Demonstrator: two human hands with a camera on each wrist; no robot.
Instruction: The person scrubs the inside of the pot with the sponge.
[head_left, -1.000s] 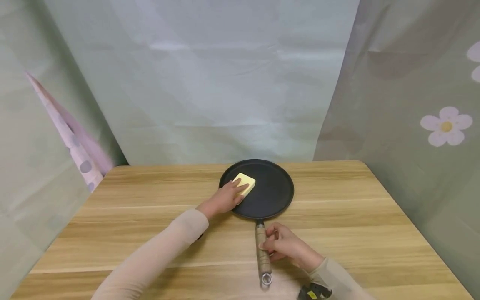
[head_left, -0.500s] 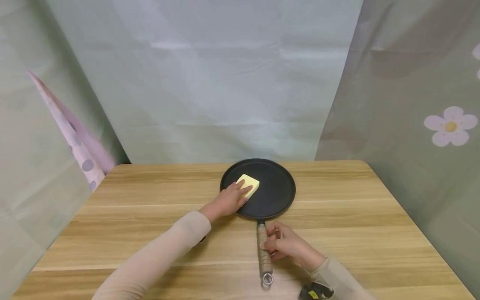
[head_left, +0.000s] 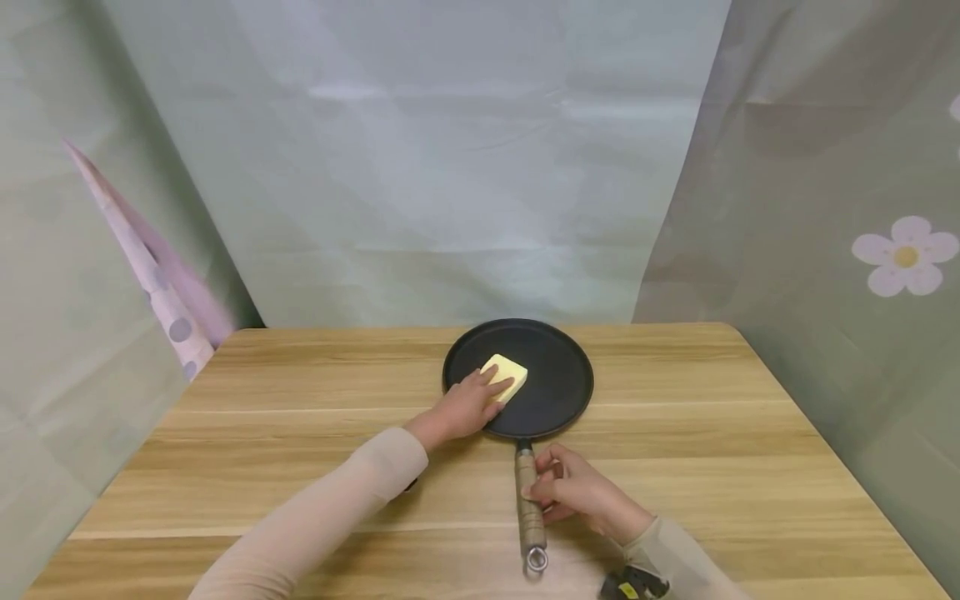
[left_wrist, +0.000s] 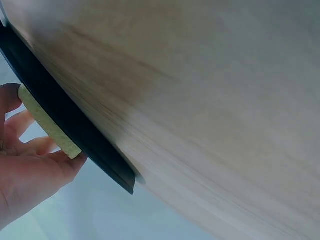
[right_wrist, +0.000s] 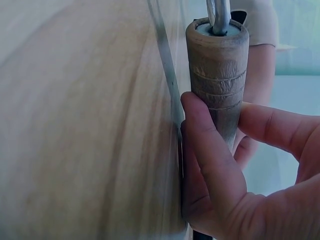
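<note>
A round black flat pan (head_left: 555, 383) lies on the wooden table, its wooden handle (head_left: 531, 521) pointing toward me. On the left part of its cooking surface is a pale yellow sponge (head_left: 512, 367). My left hand (head_left: 467, 406) holds that sponge from above, fingers spread over it. In the left wrist view, thumb and fingertips grip the edges of the sponge (left_wrist: 47, 122), which lies flat against the pan (left_wrist: 70, 112). My right hand (head_left: 585, 493) pinches the handle from the right side; the right wrist view shows thumb and fingers around the ringed wood (right_wrist: 217, 75).
The wood-grain table (head_left: 720, 467) extends on both sides of the pan. Behind it hangs a pale green fabric backdrop (head_left: 450, 167), with a flower print on the right. A metal ring (head_left: 536, 559) ends the handle near me.
My left hand has slid the sponge slightly right and toward me across the pan. The right hand keeps its hold on the handle. The whole view has shifted a little.
</note>
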